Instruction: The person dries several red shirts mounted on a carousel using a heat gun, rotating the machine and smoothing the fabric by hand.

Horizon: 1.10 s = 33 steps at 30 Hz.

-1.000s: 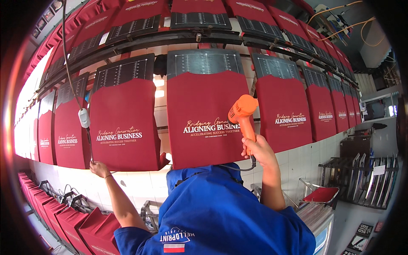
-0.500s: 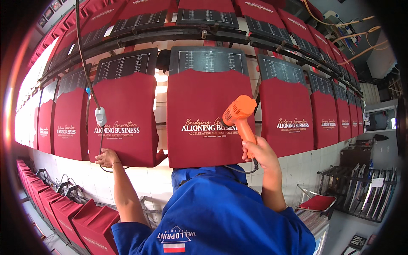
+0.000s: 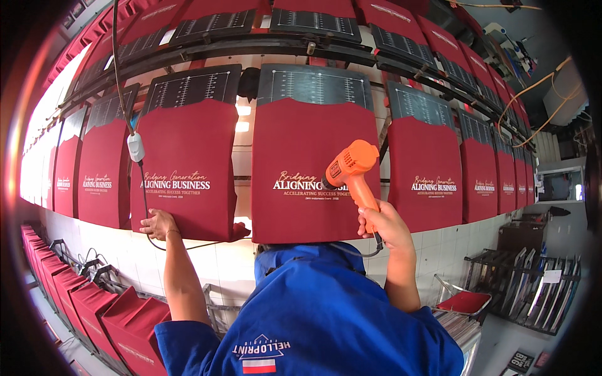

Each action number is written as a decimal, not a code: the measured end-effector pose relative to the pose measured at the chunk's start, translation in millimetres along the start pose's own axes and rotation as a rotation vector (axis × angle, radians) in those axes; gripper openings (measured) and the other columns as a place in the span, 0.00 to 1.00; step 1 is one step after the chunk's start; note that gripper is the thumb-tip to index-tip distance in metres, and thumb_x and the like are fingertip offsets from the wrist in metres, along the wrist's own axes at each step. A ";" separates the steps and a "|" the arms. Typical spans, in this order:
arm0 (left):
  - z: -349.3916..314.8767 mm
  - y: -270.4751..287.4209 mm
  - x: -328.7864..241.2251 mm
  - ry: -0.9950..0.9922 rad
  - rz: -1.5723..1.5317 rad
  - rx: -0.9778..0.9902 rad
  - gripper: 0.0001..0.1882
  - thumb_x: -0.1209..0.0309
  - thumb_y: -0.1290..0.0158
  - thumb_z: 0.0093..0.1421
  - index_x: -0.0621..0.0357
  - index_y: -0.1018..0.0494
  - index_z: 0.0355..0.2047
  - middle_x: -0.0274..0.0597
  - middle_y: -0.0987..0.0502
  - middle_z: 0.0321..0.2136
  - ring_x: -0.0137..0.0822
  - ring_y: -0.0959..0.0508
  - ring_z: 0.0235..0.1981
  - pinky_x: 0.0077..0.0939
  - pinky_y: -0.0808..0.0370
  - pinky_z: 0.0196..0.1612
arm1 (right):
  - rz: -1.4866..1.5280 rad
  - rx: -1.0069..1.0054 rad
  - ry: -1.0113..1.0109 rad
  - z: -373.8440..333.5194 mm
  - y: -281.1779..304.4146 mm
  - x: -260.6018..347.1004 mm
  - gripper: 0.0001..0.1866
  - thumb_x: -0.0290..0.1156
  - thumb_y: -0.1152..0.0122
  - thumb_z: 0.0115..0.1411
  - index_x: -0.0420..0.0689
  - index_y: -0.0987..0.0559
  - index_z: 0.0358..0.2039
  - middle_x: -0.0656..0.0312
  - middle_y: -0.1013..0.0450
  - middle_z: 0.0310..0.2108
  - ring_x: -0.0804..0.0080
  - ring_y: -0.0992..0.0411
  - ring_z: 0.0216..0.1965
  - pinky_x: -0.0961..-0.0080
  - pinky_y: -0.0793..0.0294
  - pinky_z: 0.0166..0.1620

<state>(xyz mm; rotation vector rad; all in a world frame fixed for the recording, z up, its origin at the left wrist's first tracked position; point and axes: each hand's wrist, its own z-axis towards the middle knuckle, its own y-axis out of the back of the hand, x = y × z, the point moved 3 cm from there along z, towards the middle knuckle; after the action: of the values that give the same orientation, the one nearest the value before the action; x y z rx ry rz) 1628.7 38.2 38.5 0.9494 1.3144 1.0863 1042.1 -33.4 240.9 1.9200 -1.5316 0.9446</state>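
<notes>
Holding an orange heat gun (image 3: 359, 158) in the right hand (image 3: 387, 222), with the fingers clamped round its handle and the nozzle aimed down and left, apparently just above the lettering (image 3: 301, 186) of the middle maroon shirt (image 3: 313, 138). Pointing nearer the centre of that print now, after sliding slightly leftward along its main white line over the last second. Judging by this shift, probably working along the letters toward the left, with a different stretch before the nozzle; cannot tell by eye any warmth or dryness in the print. Has also raised the left hand (image 3: 160, 224) from just below the near left corner of the left maroon shirt (image 3: 188, 141) to over the near edge of its cloth. Reaching leftward with those fingers to the dark cord (image 3: 117, 69) beside the shirt's left edge; cannot tell a pinch from a light touch there. Can see the cord and its white switch (image 3: 135, 148) a little farther left than half a second ago, hence less across the left print. No clear shift in the middle shirt: lying smooth on its black board (image 3: 313, 84) in the near row, between the left maroon shirt and the right maroon shirt (image 3: 423, 150).
</notes>
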 end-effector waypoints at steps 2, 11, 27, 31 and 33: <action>-3.0 0.5 -2.5 -0.005 -0.002 0.011 0.37 0.48 0.67 0.68 0.62 0.51 0.67 0.60 0.54 0.68 0.60 0.41 0.63 0.47 0.36 0.62 | -0.037 -0.022 0.028 0.5 -5.8 -4.5 0.12 0.36 0.43 0.61 0.41 0.29 0.39 0.67 0.30 0.25 0.79 0.27 0.22 0.80 0.27 0.25; 0.6 -2.7 -1.2 0.005 0.010 0.001 0.38 0.46 0.67 0.67 0.62 0.50 0.67 0.59 0.53 0.68 0.60 0.41 0.63 0.47 0.37 0.62 | -0.100 0.017 0.018 7.3 -14.3 -5.2 0.12 0.35 0.43 0.61 0.41 0.28 0.39 0.66 0.29 0.25 0.79 0.27 0.23 0.81 0.27 0.24; -5.5 6.9 -5.8 0.002 0.011 0.007 0.36 0.48 0.67 0.68 0.62 0.50 0.66 0.58 0.54 0.68 0.61 0.41 0.63 0.48 0.34 0.61 | -0.086 -0.006 0.072 19.6 -11.0 5.5 0.10 0.34 0.44 0.61 0.41 0.28 0.37 0.66 0.30 0.24 0.78 0.27 0.22 0.81 0.27 0.25; -3.1 3.6 -3.0 0.001 0.017 -0.001 0.36 0.48 0.67 0.68 0.62 0.50 0.66 0.59 0.53 0.68 0.61 0.41 0.62 0.48 0.34 0.61 | -0.058 -0.004 0.064 22.8 -7.4 9.6 0.10 0.34 0.44 0.61 0.40 0.28 0.37 0.66 0.30 0.24 0.78 0.26 0.22 0.81 0.27 0.24; -2.9 2.2 -3.7 0.000 0.000 0.002 0.36 0.48 0.67 0.67 0.62 0.50 0.66 0.59 0.53 0.68 0.61 0.41 0.63 0.48 0.36 0.61 | -0.085 -0.015 0.104 26.4 -11.3 7.0 0.11 0.34 0.44 0.61 0.40 0.28 0.38 0.66 0.30 0.24 0.78 0.26 0.23 0.81 0.27 0.24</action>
<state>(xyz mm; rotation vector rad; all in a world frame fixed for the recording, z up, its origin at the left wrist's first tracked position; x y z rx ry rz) 1625.8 35.0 41.4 0.9512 1.3157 1.0855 1059.3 -54.8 230.1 1.8793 -1.3841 0.9766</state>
